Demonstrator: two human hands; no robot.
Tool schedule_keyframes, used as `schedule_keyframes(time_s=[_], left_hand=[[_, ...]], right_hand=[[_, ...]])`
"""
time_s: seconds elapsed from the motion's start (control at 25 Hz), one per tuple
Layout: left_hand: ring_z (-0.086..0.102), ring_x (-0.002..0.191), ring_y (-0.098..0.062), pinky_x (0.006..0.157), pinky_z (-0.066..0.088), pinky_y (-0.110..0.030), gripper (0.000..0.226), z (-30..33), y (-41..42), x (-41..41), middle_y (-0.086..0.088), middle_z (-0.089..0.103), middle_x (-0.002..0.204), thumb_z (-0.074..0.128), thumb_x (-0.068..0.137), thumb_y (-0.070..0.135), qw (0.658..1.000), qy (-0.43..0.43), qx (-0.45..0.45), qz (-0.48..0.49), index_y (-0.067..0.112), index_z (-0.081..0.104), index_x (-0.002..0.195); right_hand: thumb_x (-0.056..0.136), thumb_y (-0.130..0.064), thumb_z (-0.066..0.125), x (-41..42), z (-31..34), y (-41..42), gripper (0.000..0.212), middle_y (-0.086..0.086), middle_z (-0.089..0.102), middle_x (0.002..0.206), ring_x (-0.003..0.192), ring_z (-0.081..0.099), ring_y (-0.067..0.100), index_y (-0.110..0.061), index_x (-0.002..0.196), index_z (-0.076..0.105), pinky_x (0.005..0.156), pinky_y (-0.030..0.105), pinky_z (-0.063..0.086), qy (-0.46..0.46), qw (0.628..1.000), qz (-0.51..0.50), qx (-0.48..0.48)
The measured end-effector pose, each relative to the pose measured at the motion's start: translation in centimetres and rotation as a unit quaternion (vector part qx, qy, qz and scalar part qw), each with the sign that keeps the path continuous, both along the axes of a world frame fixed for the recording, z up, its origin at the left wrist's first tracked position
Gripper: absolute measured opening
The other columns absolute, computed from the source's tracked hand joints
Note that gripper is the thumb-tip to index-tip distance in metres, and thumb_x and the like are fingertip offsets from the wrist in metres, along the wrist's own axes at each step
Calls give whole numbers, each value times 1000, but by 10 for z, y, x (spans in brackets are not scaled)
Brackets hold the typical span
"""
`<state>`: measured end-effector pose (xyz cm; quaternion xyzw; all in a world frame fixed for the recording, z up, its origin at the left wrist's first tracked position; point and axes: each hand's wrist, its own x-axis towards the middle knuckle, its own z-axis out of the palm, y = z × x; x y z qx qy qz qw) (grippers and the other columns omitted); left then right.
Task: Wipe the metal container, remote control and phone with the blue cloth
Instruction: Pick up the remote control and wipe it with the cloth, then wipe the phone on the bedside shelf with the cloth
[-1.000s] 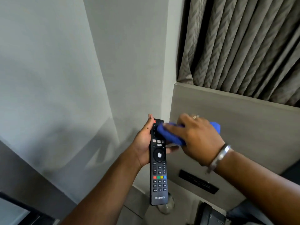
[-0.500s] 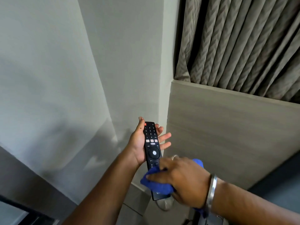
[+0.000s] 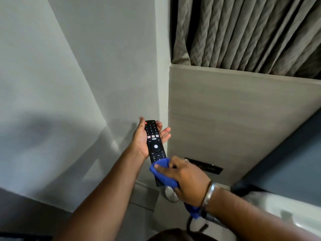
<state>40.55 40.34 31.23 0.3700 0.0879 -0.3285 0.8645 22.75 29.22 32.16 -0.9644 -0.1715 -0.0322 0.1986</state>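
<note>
A black remote control [image 3: 153, 143] lies buttons-up in my left hand [image 3: 141, 140], thumb along its left edge and fingers spread under its right side. My right hand [image 3: 186, 178] presses a bunched blue cloth [image 3: 163, 174] over the remote's lower end, hiding the bottom buttons. A tail of the cloth hangs below my right wrist. Just under the cloth shows part of a shiny metal container [image 3: 171, 194]. A coiled black phone cord [image 3: 202, 225] peeks out at the bottom, the phone itself hidden by my arm.
A pale wood headboard panel [image 3: 234, 119] with a dark slot [image 3: 205, 165] stands to the right, pleated curtains [image 3: 251, 32] above it. Grey walls [image 3: 69, 84] meet in a corner to the left. A blue-grey bed edge [image 3: 291, 162] and white linen fill the lower right.
My right hand with the cloth swept down the remote from its top end to its lower end. The left hand held the remote steady, fingers now spread.
</note>
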Motion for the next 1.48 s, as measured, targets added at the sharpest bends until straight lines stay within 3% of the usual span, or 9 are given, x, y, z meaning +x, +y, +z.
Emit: schedule_keyframes(time_s=[0.16, 0.28, 0.52, 0.6, 0.68, 0.92, 1.16, 1.36, 1.48], left_hand=[[74, 79, -31, 69, 63, -45, 47, -80, -35, -11, -3, 70, 72, 55, 89, 58, 991, 45, 70, -101, 13, 62, 81], [74, 80, -26, 74, 61, -41, 29, -148, -57, -22, -4, 75, 81, 70, 79, 45, 968, 34, 174, -179, 17, 66, 83], [61, 57, -21, 52, 59, -35, 24, -337, -139, -69, -5, 63, 67, 70, 90, 35, 891, -79, 385, -227, 15, 75, 77], [61, 55, -24, 54, 57, -39, 30, -401, -172, -75, -5, 61, 60, 71, 89, 33, 860, -141, 438, -219, 9, 68, 71], [64, 58, -23, 63, 57, -43, 31, -465, -202, -74, -4, 64, 61, 71, 89, 34, 829, -183, 486, -207, 9, 67, 72], [70, 63, -31, 57, 58, -37, 39, -568, -229, -62, -8, 68, 70, 66, 90, 44, 795, -202, 555, -140, 5, 63, 88], [59, 105, -30, 87, 49, -41, 47, -561, -246, -72, -14, 65, 118, 60, 90, 45, 567, -465, 675, -85, 13, 59, 123], [59, 113, -24, 101, 45, -35, 37, -557, -291, -113, -11, 67, 120, 41, 94, 24, 707, -460, 506, -182, 10, 64, 119], [60, 96, -18, 88, 50, -32, 35, -566, -293, -116, -7, 69, 108, 36, 97, 28, 684, -460, 541, -166, 14, 66, 109]], right_hand=[[82, -27, 47, -42, -58, -25, 54, 3, 57, 110, 94, 57, 25, -35, 135, 43, 83, 36, 47, 96, 994, -55, 11], [87, -12, 57, -65, -90, -71, 34, 1, 66, 107, 98, 60, 19, -25, 119, 60, 86, 29, 47, 157, 931, -268, 194], [91, -19, 55, -110, -233, -173, 14, -3, 75, 80, 81, 66, 17, -18, 92, 69, 66, 31, 48, 158, 487, -606, 609], [86, -22, 55, -121, -293, -192, 16, 6, 73, 84, 85, 64, 25, -15, 94, 68, 69, 35, 47, 168, 390, -658, 622], [84, -18, 54, -130, -353, -210, 14, 9, 69, 86, 81, 61, 25, -15, 90, 66, 69, 36, 45, 144, 362, -700, 599], [75, -2, 48, -111, -462, -257, 33, -4, 65, 79, 77, 56, 15, -25, 91, 67, 70, 28, 46, 71, 500, -681, 531], [78, -14, 46, -55, -526, -274, 68, 13, 31, 152, 140, 25, 29, -11, 144, 32, 116, 42, 20, 106, 728, -553, 393], [90, -45, 28, -50, -558, -262, 61, 15, 19, 157, 140, 8, 49, -22, 146, 26, 111, 60, 17, 154, 886, -436, -24], [88, -37, 37, -100, -568, -220, 65, 16, 17, 156, 140, 3, 50, -19, 147, 16, 107, 62, 26, 198, 904, -374, -56]])
